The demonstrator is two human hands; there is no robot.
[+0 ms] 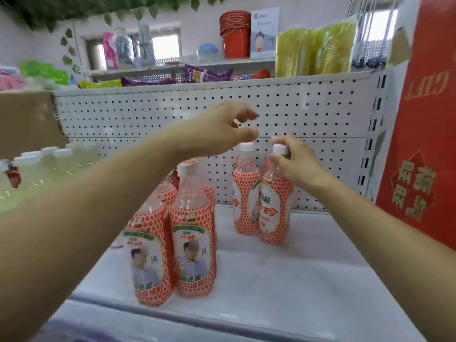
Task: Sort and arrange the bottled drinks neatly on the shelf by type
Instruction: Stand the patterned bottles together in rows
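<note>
Left hand (218, 130): extended across, held above left far bottle (245, 193), fingers apart, nothing gripped | right hand (297, 166): cap of right far bottle (274, 211) pinched.

The back bottle (272, 208), toward the back right of the shelf (308, 280), shows green "荔枝" above red "珍珍" on its label. The front bottle (193, 245), near the shelf's front edge, carries the same red "珍珍" over a printed photo. The red box (424, 124) at the shelf's right edge bears gold "GIFT" upside down, with inverted gold characters below that cannot be read, and the print on the blue-and-white card (264, 33) above is too small to read.
</note>
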